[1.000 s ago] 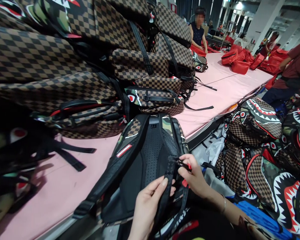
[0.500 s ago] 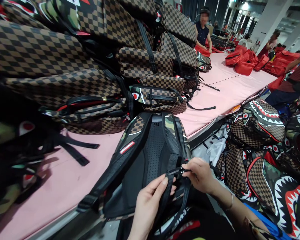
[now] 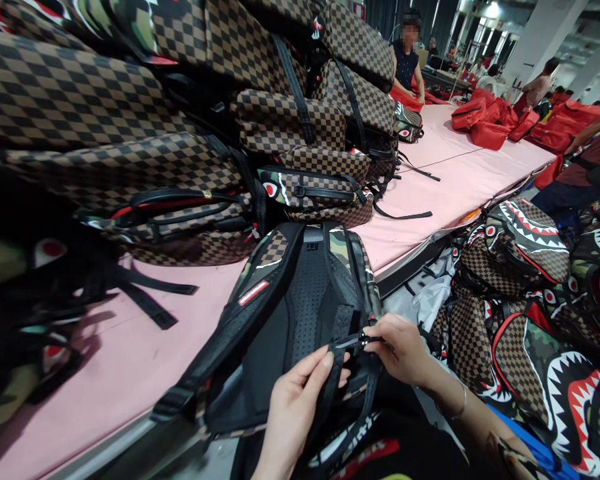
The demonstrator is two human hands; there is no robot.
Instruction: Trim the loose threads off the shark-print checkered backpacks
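Note:
A black backpack (image 3: 270, 360) with camouflage and checkered side panels lies on the table's edge, its padded back and shoulder straps facing up. My left hand (image 3: 300, 393) is closed, pinching a black webbing strap (image 3: 331, 380) between thumb and fingers at the backpack's lower right. Close by on the right, my right hand (image 3: 400, 350) is closed around small dark thread snips (image 3: 349, 343). Their narrow, shiny blades point left, at the strap beside my left fingertips. My right fingers partly cover the handle. Whether the blades touch the strap, I cannot tell.
Checkered backpacks (image 3: 290, 123) are piled on the pink-covered table (image 3: 430, 167) behind and to the left. More shark-mouth backpacks (image 3: 545, 360) are heaped at the right. Red bags (image 3: 490, 120) lie farther along, with a person (image 3: 407, 67) standing behind the table.
The snips' blades have tilted slightly and catch more light. Both hands stay almost in place at the strap. The backpack has barely shifted.

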